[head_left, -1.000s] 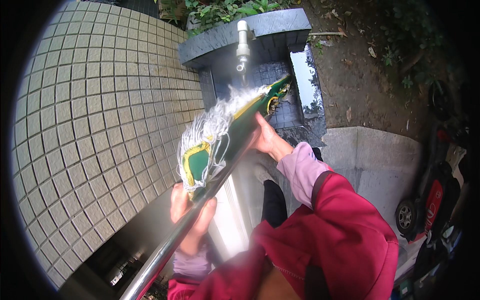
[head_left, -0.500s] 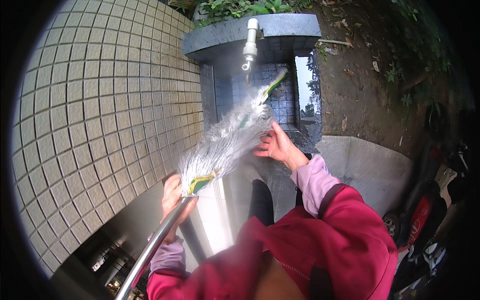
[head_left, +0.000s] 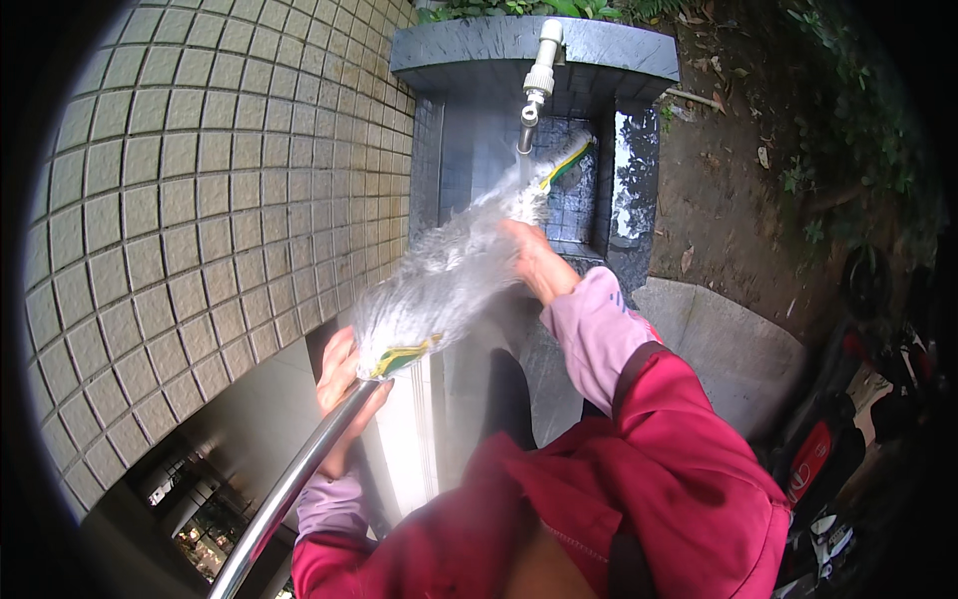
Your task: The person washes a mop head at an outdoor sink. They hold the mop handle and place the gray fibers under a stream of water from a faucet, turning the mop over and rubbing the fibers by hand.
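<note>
Two risks from here, bigger first: soaking the red jacket (head_left: 639, 479) with spray off the grey fringed mop head (head_left: 449, 275) under the white plastic tap (head_left: 537, 75), right hand (head_left: 534, 262) pressed into the fibres, then losing the wet steel handle (head_left: 299, 479) from the left hand (head_left: 341, 384) clasped round it.
</note>
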